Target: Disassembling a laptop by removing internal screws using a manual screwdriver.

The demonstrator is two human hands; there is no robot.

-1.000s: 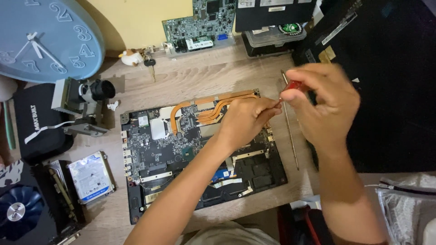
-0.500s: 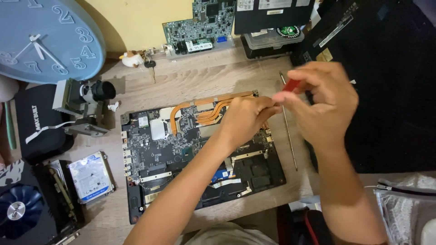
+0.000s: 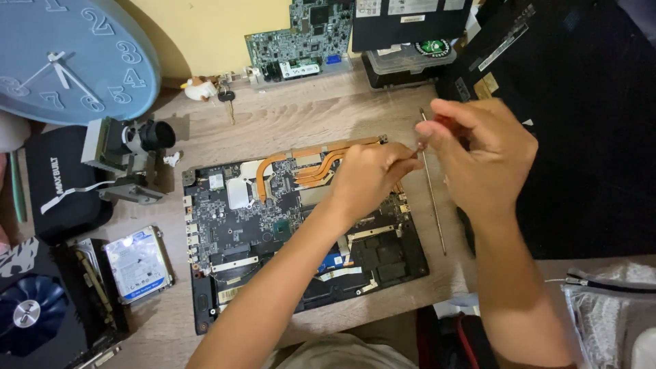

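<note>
Both arms are bare from the wrists up to where they leave view at the bottom edge; no sleeves, watch, rings or gloves show. The left hand (image 3: 369,181) and the right hand (image 3: 488,164) have short, plain nails. Between the forearms lies a patch of pale beige clothing (image 3: 342,352).

Head camera, looking steeply down at the counter (image 3: 301,123)

A single view, close above the work: both forearms enter from the bottom edge, the wall runs along the top, and the opened laptop (image 3: 273,225) sits near centre.
</note>
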